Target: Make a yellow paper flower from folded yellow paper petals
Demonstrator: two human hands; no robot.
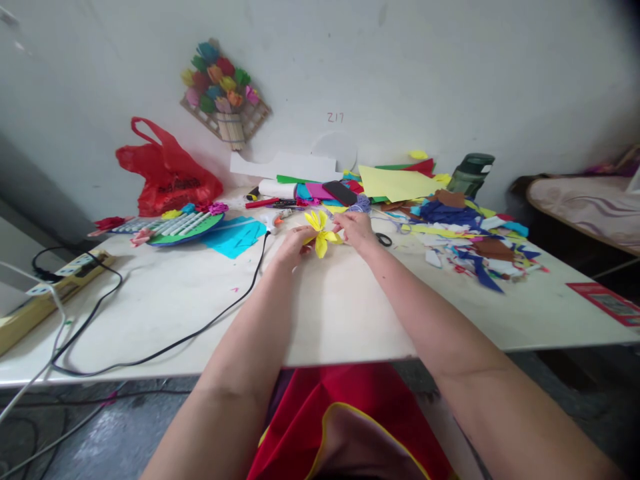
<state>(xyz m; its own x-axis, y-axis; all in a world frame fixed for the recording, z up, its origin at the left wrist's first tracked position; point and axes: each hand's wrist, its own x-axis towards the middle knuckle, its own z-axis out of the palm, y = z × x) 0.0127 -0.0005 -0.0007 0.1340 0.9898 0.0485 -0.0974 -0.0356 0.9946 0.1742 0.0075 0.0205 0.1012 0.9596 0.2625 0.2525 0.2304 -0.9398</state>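
Observation:
A yellow paper flower (321, 235) with several pointed petals is held above the middle of the white table. My left hand (300, 241) is closed on it from the left. My right hand (356, 230) is at the flower's right side with its fingers pinched together by a petal; whether they grip the petal or something small is too fine to make out. Just behind my left hand lies a glue gun (273, 221) with a black cord. To the right of my right hand are scissors (384, 239) with black handles.
Coloured paper scraps (480, 247) cover the table's right side, near a green bottle (471, 175). A phone (340, 193) lies among paper sheets at the back. At left are a red plastic bag (167, 170), a paper-flower craft (185, 227) and a power strip (55, 287); the black cord (200, 330) crosses the table.

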